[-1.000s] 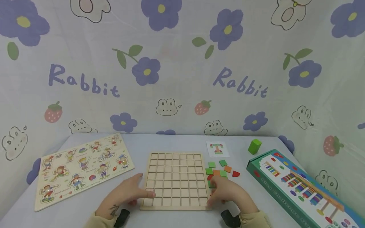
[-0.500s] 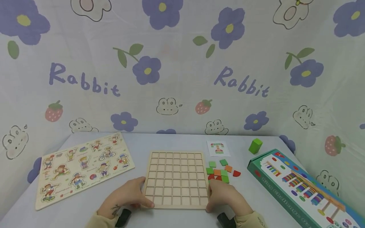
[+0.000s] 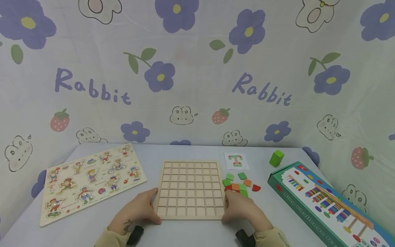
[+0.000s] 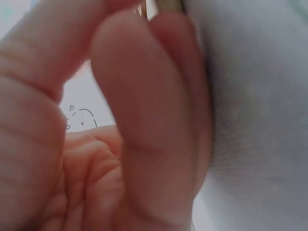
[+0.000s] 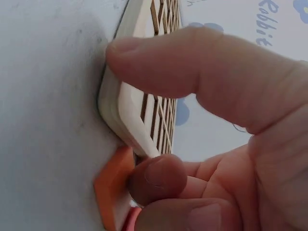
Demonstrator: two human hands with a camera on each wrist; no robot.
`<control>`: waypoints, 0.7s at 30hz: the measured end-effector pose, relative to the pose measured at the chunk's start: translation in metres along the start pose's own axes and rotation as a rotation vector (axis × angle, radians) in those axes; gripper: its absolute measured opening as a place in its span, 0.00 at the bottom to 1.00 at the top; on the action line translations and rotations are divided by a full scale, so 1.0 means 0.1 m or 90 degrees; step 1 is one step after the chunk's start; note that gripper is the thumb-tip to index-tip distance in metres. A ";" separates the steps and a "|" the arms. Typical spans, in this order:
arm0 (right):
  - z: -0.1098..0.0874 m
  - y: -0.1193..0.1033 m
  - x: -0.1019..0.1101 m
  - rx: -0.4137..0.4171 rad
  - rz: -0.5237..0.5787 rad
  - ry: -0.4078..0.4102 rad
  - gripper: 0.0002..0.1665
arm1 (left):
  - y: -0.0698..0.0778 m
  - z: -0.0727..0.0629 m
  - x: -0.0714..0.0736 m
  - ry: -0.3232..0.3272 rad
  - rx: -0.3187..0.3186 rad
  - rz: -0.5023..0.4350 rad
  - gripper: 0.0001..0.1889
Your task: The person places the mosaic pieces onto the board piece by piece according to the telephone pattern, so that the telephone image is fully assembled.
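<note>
A square wooden grid board [image 3: 189, 189] lies flat on the table in the head view, between both hands. My left hand [image 3: 138, 207] grips its near left corner, thumb at the front edge and fingers along the side. In the left wrist view, curled fingers [image 4: 149, 120] cover most of the board. My right hand [image 3: 242, 207] holds the near right corner. The right wrist view shows that thumb [image 5: 149, 65] on the board's front edge and fingertips [image 5: 159, 180] at its side. An orange tile [image 5: 113, 190] lies right beside those fingertips.
Several green, orange and red tiles [image 3: 243, 187] lie right of the board, below a pattern card [image 3: 236, 161]. A green block [image 3: 276, 158] and a long toy box [image 3: 324, 202] stand farther right. A wooden peg puzzle [image 3: 92, 183] lies at left.
Both hands have closed in on the board's near corners. The board has slid slightly away from the person, and a few tiles along its right side have shifted a little.
</note>
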State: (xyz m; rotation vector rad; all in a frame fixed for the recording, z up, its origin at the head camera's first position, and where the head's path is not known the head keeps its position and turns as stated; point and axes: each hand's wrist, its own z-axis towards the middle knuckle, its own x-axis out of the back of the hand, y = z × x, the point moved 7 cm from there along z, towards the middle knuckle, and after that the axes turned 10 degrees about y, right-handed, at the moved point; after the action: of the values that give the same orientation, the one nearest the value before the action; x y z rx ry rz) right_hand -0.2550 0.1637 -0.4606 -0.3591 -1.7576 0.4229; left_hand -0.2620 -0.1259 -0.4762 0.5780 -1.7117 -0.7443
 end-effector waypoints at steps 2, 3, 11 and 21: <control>0.00 0.04 0.05 -0.002 0.031 0.002 0.28 | -0.01 0.01 0.00 -0.003 0.002 -0.003 0.59; 0.00 0.07 0.09 -0.001 0.052 0.006 0.29 | -0.02 0.02 0.00 -0.003 0.001 -0.003 0.59; 0.02 0.51 0.40 -0.010 0.296 0.060 0.33 | -0.06 0.02 0.03 -0.017 -0.002 -0.012 0.57; -0.14 0.98 0.34 -0.170 0.378 0.091 0.26 | -0.06 0.02 0.03 -0.042 0.003 -0.031 0.56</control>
State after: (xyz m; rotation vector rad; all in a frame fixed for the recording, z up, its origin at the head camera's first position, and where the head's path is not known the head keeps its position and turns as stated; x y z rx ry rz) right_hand -0.2471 0.2676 -0.4742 -1.0887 -1.5482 0.5643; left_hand -0.2649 -0.1319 -0.4787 0.6065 -1.7653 -0.8023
